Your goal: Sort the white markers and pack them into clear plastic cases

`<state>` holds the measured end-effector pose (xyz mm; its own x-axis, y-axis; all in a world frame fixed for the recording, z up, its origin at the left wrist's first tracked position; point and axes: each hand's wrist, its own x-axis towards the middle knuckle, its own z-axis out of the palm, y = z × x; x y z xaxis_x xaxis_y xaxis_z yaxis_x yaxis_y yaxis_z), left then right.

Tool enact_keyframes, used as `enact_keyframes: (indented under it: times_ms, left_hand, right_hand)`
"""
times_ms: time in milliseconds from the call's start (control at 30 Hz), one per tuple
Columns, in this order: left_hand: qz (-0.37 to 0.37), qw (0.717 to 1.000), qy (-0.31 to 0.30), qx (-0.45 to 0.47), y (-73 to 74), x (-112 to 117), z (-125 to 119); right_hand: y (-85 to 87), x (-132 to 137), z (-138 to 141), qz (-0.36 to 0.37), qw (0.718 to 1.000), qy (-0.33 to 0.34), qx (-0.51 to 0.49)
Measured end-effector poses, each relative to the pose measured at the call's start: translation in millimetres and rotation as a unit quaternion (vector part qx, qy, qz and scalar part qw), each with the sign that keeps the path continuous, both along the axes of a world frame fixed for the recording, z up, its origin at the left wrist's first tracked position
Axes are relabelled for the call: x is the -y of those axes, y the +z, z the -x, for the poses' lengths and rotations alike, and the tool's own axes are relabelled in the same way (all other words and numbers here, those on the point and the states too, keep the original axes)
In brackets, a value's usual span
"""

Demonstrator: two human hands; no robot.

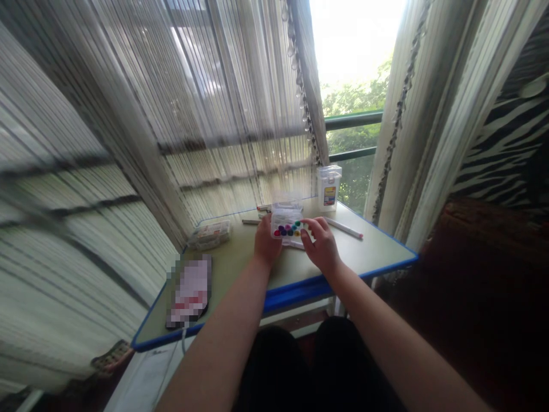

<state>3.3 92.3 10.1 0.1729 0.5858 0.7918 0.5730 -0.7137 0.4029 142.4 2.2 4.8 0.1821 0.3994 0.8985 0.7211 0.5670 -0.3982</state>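
A clear plastic marker case (287,220) with several coloured marker caps showing at its front lies in the middle of the small table (377,254). My left hand (266,241) grips the case's left side, fingers wrapped round it. My right hand (321,242) is curled at the case's right front, fingertips pinching near the coloured caps. What the fingers pinch is too small to make out.
A pink-and-white pen (344,228) lies to the right of my hands. A clear upright container (328,187) stands at the back edge. Another clear box (210,233) sits at the left, a phone (191,290) nearer the front-left corner. Curtains hang close behind.
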Motion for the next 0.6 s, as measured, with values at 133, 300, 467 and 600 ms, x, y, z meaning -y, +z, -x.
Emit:
enact_keyframes:
  times_ms: [133,300,467,600]
  left_hand:
    - [0.007,0.998,-0.001,0.063,1.2,0.5,2.7]
    - [-0.003,0.992,0.023,0.127,2.1,-3.6,7.1]
    - [-0.005,0.989,0.034,0.142,-1.4,-9.8,8.3]
    - [-0.027,0.989,0.01,0.144,-0.8,-12.4,7.1]
  right_hand:
    - [-2.5,-4.8,-1.8,0.031,0.999,-0.033,-0.005]
    - [-5.9,-11.3,-2.0,0.242,0.958,-0.127,0.088]
    - [-4.6,-9.9,2.1,0.357,0.91,-0.118,0.177]
    - [-2.2,-7.2,3.3,0.4,0.883,-0.123,0.212]
